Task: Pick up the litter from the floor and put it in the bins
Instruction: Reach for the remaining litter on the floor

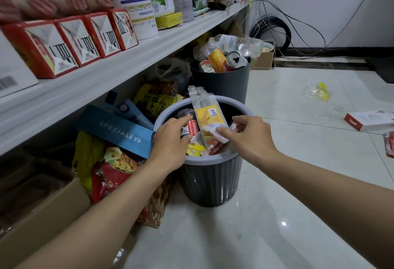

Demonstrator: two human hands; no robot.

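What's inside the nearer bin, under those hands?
A tall yellow packet, a red can gripped by the left hand, a white wrapper pinched by the right hand, and yellow scraps. Deeper layers of the bin are covered by these.

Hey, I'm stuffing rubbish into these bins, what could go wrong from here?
The far bin is heaped above its rim, so a can or bottle could roll off if more goes on top. The tall packet sticks out of the near bin and may tip onto the floor as the right hand pushes its white wrapper in beside it.
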